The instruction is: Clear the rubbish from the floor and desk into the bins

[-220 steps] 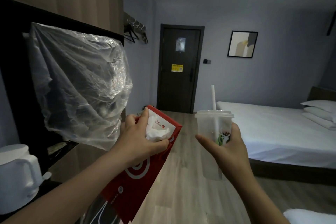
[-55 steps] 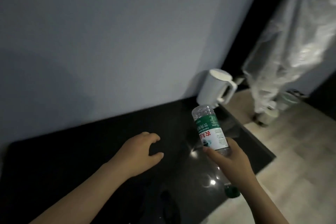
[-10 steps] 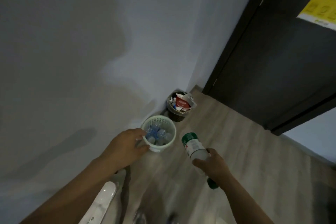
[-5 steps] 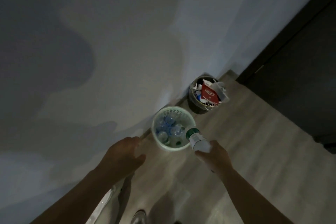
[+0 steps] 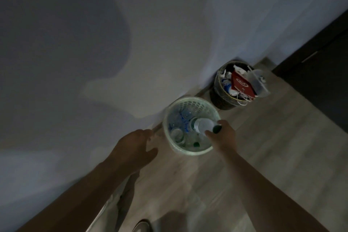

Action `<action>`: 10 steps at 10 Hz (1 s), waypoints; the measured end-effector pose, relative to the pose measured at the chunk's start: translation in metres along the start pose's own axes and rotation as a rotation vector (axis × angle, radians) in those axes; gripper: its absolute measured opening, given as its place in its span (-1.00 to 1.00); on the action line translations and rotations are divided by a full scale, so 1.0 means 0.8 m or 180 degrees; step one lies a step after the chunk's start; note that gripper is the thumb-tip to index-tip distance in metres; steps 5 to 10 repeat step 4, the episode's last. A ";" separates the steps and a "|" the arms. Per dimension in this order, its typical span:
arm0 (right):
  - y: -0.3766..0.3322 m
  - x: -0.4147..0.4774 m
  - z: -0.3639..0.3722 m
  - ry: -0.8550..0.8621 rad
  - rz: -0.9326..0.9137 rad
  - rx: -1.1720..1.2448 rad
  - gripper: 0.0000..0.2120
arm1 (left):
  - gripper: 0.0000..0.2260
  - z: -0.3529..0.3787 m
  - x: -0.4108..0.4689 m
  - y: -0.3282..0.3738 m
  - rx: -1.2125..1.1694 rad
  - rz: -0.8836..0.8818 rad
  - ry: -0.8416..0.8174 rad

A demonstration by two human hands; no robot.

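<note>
While right hand point(image 5: 223, 136) grips bottle point(image 5: 203, 124) over bin point(image 5: 188, 151), left hand point(image 5: 135, 147) hovers beside.

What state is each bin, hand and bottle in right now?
Pale green mesh basket: upright, holding bottles.
Dark round bin: upright, overfull, red bag protruding.
Clear plastic bottle with green cap: capped, held over the basket.
Left hand: open, empty.
Right hand: gripping the bottle.

Head-worn camera looks steeply down onto the floor point(image 5: 263, 156) beside the wall point(image 5: 113, 43).

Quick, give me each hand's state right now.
Left hand: open, holding nothing.
Right hand: gripping the bottle over the pale bin.
</note>
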State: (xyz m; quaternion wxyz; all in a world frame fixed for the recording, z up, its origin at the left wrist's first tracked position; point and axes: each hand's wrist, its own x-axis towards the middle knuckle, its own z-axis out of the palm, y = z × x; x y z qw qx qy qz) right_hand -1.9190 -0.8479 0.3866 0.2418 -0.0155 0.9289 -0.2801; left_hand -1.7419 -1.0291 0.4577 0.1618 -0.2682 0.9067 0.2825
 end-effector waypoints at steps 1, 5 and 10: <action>0.004 0.000 0.005 0.0237 -0.0136 0.0329 -0.59 | -0.55 -0.004 0.002 0.004 0.0045 0.0111 0.0159; 0.009 0.037 0.040 -0.0086 -0.0107 0.0293 -0.32 | -0.63 0.002 0.020 -0.009 0.0159 0.0067 0.0149; 0.009 0.037 0.040 -0.0086 -0.0107 0.0293 -0.32 | -0.63 0.002 0.020 -0.009 0.0159 0.0067 0.0149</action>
